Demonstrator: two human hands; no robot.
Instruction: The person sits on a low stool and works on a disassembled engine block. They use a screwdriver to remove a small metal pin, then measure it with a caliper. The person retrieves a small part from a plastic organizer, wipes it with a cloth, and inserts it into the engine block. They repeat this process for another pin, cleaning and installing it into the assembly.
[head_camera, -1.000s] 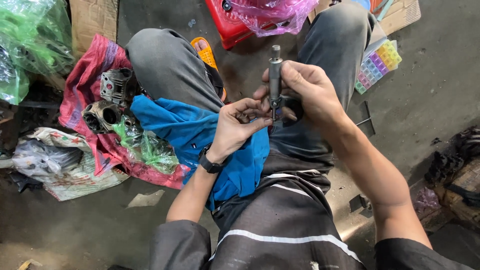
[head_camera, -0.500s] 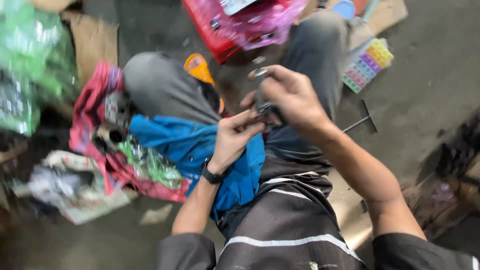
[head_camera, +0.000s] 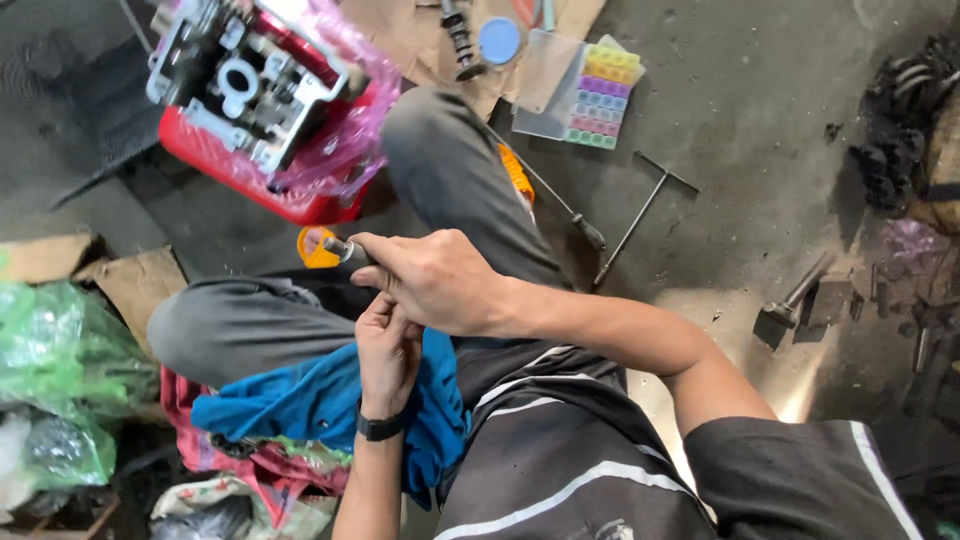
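right hand (head_camera: 440, 280) hides metal rod (head_camera: 340, 248)

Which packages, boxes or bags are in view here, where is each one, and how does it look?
Compartment box: floor at top centre, rectangular, clear lid open, pastel rows.
Pink plastic bag: top left, around a metal engine part in a red tray.
Green plastic bags: left edge, crumpled, translucent.
Cardboard pieces: left, flat, brown.
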